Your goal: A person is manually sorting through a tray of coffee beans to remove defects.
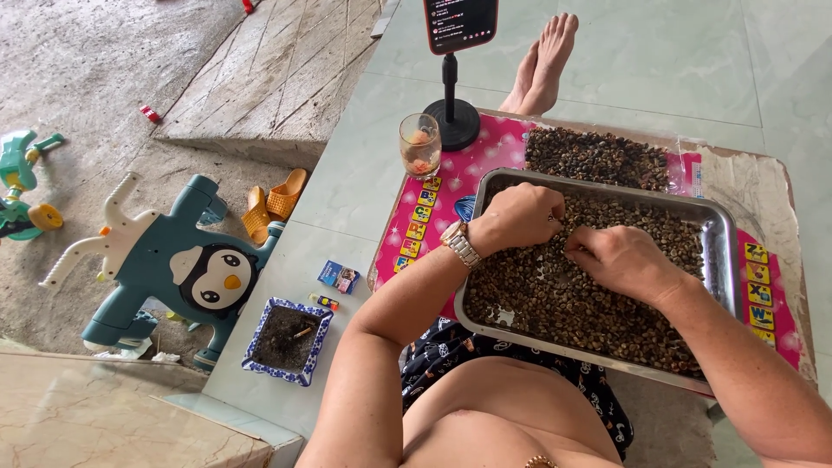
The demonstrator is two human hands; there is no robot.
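A steel tray (721, 256) filled with small dark brown seeds or beans (572, 303) rests on a pink mat over my lap. My left hand (520, 217), with a metal wristwatch, lies curled on the seeds near the tray's far left. Beside it, my right hand (620, 258) rests knuckles up in the tray's middle, fingers bent into the seeds. The fingertips of both hands meet and are partly hidden. A separate heap of darker seeds (596, 156) lies on the mat beyond the tray.
A glass (419, 145) and a phone on a black stand (451, 111) are at the mat's far edge. A blue patterned ashtray (287, 340), a small box (338, 276), a lighter (325, 302), orange sandals (270, 206) and a penguin toy (178, 264) lie left. Bare feet (544, 65) stretch ahead.
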